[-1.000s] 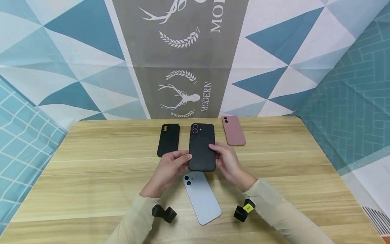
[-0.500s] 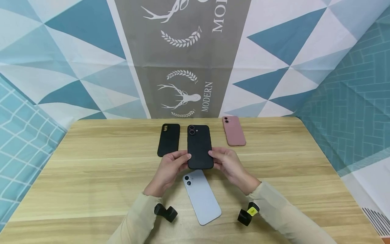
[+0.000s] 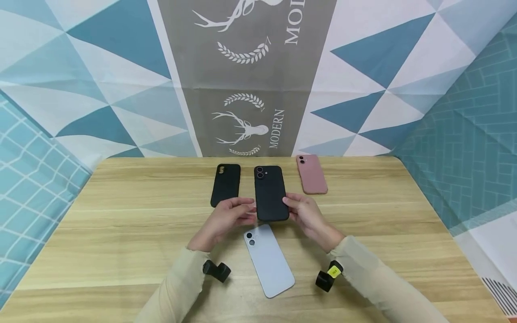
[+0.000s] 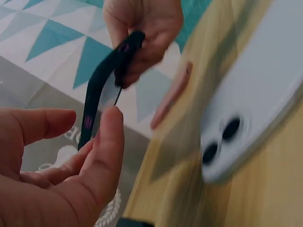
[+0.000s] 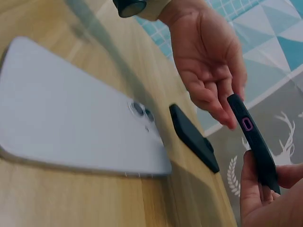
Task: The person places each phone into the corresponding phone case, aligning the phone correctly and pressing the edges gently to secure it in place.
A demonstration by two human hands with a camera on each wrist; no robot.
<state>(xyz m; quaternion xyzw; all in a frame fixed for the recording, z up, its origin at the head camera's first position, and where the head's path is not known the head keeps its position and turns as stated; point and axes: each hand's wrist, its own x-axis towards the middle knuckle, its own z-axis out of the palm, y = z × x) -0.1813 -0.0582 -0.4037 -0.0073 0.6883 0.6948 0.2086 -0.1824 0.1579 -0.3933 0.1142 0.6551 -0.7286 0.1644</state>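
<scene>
A black phone case (image 3: 271,194) is held raised over the table, its camera openings at the far left corner. The right hand (image 3: 308,219) pinches its right edge, thumb on the back and fingers beneath. In the left wrist view the case (image 4: 90,99) shows as a thin curved shell with a hollow inner side. Beside its left edge is the left hand (image 3: 226,219), its thumb and fingers spread apart and fingertips close to the edge. Below the case a white phone (image 3: 269,261) lies on the table, camera side up.
Another black phone case (image 3: 225,185) lies behind the left hand, wood tone showing through its camera holes. At the back right lies a pink phone (image 3: 312,175). The wooden table (image 3: 121,251) meets a patterned cloth (image 3: 250,89) at its far edge.
The left thumb and fingers have come off the case's left edge and spread. The case has shifted a little and tilted in the right hand's grip.
</scene>
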